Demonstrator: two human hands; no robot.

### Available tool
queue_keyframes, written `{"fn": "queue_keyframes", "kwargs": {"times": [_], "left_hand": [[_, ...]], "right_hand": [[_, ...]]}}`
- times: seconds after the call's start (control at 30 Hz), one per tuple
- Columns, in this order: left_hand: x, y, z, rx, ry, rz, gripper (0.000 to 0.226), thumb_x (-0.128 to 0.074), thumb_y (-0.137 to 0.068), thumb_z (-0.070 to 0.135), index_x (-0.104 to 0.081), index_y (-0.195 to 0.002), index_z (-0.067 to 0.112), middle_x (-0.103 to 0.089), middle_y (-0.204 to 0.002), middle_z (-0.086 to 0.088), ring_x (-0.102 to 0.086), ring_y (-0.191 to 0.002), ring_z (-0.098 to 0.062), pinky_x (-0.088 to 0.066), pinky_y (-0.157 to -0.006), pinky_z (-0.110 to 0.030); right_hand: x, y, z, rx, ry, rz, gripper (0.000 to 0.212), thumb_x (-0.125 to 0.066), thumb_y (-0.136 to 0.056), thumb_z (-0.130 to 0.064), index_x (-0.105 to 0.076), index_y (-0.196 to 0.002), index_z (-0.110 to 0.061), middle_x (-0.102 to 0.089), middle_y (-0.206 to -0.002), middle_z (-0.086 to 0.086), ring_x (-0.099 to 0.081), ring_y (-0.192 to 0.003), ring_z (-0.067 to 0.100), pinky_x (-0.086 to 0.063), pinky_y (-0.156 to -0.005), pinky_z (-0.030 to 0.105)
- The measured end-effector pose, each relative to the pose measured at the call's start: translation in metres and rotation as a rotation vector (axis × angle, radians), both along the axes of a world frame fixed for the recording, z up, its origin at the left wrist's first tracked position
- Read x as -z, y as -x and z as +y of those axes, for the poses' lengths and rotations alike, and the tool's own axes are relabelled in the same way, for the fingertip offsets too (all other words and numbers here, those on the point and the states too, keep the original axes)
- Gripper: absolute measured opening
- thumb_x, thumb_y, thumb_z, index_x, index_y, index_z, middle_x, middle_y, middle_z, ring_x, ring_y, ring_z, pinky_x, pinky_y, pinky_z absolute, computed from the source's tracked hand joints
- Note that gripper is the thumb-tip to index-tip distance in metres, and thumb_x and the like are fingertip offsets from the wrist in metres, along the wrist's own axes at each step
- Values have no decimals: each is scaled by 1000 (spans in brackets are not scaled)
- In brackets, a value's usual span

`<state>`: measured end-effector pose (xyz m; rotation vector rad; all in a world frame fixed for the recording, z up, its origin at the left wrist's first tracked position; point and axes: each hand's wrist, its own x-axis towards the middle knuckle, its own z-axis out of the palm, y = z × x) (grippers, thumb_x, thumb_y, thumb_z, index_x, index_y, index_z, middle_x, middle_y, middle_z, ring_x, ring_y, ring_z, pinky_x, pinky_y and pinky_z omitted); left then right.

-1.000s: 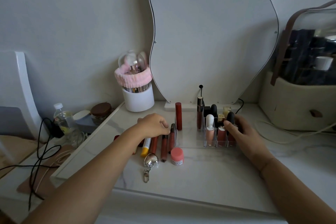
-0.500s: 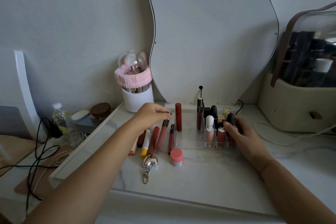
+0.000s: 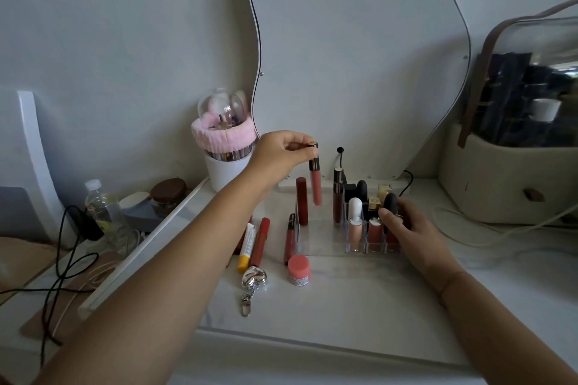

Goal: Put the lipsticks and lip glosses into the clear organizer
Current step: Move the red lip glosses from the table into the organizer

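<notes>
My left hand (image 3: pixel 283 151) pinches the dark cap of a pink lip gloss (image 3: pixel 315 183), which hangs upright above the left part of the clear organizer (image 3: pixel 322 244). A dark red tube (image 3: pixel 301 205) and a brown gloss (image 3: pixel 337 195) stand in the organizer, with several lipsticks in its right cells. My right hand (image 3: pixel 406 225) rests against the organizer's right side, fingers touching a black lipstick (image 3: pixel 390 201). On the counter to the left lie a red lip crayon (image 3: pixel 260 241), a yellow-tipped white tube (image 3: pixel 246 247) and a red gloss (image 3: pixel 290 236).
A pink jar (image 3: pixel 299 269) and a silver heart keychain (image 3: pixel 252 283) lie in front. A white brush holder with a pink band (image 3: pixel 226 162) stands at the back left, a wavy mirror (image 3: pixel 350 56) behind, a beige cosmetics case (image 3: pixel 513 178) at right. Cables and a bottle (image 3: pixel 100 203) sit at left.
My left hand picked the pink lip gloss off the counter and lifted it up and right, over the organizer. My right hand has stayed on the organizer.
</notes>
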<state>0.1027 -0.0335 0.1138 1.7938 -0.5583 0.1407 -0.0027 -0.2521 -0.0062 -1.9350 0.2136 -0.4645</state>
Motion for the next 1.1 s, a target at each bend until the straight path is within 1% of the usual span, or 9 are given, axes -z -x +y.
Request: {"fn": "queue_keyframes", "kwargs": {"times": [0.1, 0.27, 0.43, 0.63, 0.77, 0.87, 0.97, 1.03, 1.1], "left_hand": [[11, -3, -13, 10, -94, -10, 14, -75, -73, 16, -70, -84, 22, -71, -87, 1, -63, -81, -9, -52, -78, -26], [28, -5, -24, 26, -212, -25, 14, -75, -73, 17, -69, -82, 26, -67, -79, 9, -61, -76, -5, -50, -85, -28], [34, -6, -26, 43, -194, -28, 18, -74, -74, 13, -68, -79, 29, -65, -77, 12, -60, -77, -6, -49, -87, -29], [35, -7, -23, 66, -190, -11, 23, -74, -75, 17, -68, -97, 22, -65, -87, 11, -60, -84, -5, -47, -86, -21], [33, -7, -10, 74, -171, 18, 33, -74, -77, 22, -66, -108, 16, -68, -97, 5, -62, -87, -3, -48, -77, -9], [37, -9, 14, 72, -159, 27, 32, -72, -78, 26, -66, -108, 19, -68, -99, 8, -63, -86, 3, -46, -72, -5], [50, -14, 39, -21, -148, 43, 17, -69, -81, 30, -69, -98, 26, -70, -98, 9, -63, -93, 0, -44, -73, -8], [60, -17, 48, -92, -139, 59, 9, -67, -83, 28, -69, -91, 28, -71, -96, 6, -64, -94, -8, -47, -80, -17], [70, -22, 50, -144, -214, 59, 8, -67, -82, 23, -68, -91, 24, -70, -95, 1, -64, -94, -15, -49, -86, -26]], "right_hand": [[0, 0, 0, 2, -2, -5, 42, -54, -88, -48, -49, -127, -35, -64, -116, -3, -63, -101, 18, -50, -91, 38], [0, -1, 0, 14, 7, 5, 44, -55, -88, -48, -49, -129, -33, -63, -117, -2, -63, -101, 18, -49, -85, 32], [2, -2, -1, 16, -1, 11, 48, -55, -88, -48, -48, -132, -31, -62, -121, 0, -62, -104, 20, -47, -81, 29], [1, -2, -1, 6, -2, 9, 49, -54, -87, -48, -48, -132, -30, -62, -123, -1, -62, -106, 21, -50, -92, 38], [1, -2, -1, 3, 15, 14, 48, -53, -88, -49, -48, -132, -31, -62, -122, -1, -62, -105, 20, -50, -91, 38], [1, -2, -1, 3, 13, 13, 49, -53, -87, -50, -48, -132, -30, -62, -122, 0, -62, -105, 21, -51, -89, 36], [2, -2, -1, 5, 10, 2, 45, -54, -87, -49, -49, -129, -32, -62, -119, -2, -62, -103, 19, -51, -89, 36], [2, -2, -1, 2, -5, 0, 45, -55, -87, -49, -49, -129, -35, -63, -118, -2, -63, -102, 19, -51, -91, 39], [3, -2, -1, 3, -11, -5, 44, -55, -87, -49, -49, -128, -35, -63, -118, -2, -63, -102, 19, -51, -91, 38]]}}
